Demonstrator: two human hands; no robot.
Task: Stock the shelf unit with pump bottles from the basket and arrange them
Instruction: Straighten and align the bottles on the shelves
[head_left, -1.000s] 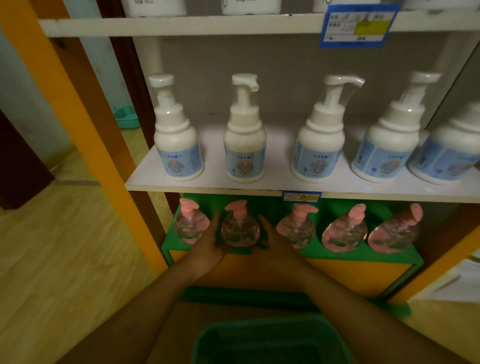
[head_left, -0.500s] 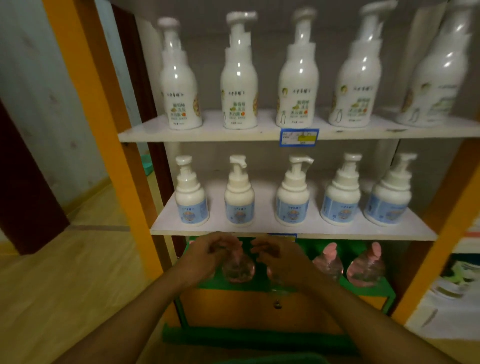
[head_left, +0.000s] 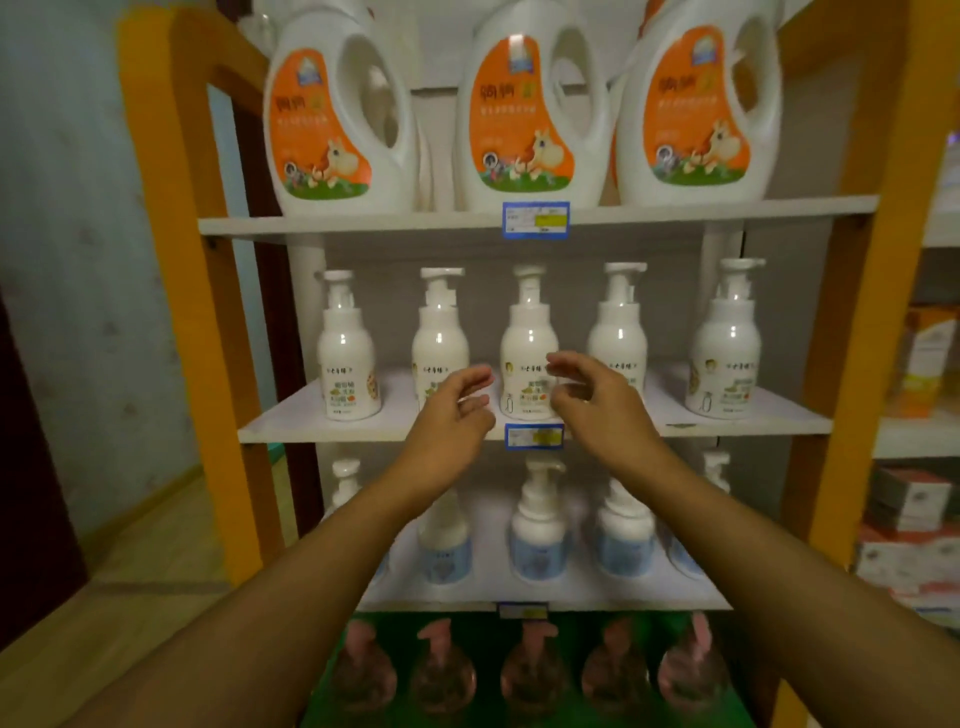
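Every shelf looks stocked, so my left hand (head_left: 454, 402) and right hand (head_left: 597, 400), empty and loosely curled, only straighten the middle tall bottle (head_left: 529, 345)

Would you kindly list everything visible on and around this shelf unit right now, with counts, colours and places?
Jugs: three, white with orange labels, top shelf.
Tall pump bottles: five, white, second shelf.
Short pump bottles: at least five, white with blue labels, third shelf, partly hidden by arms.
Round pump bottles: five, clear with pink pumps, green bottom shelf.
Price tags: three, blue, shelf edges.
Shelf frame: one, orange.
Boxes: several, far right.
Left hand: open, empty, before second shelf.
Right hand: open, empty, beside it.
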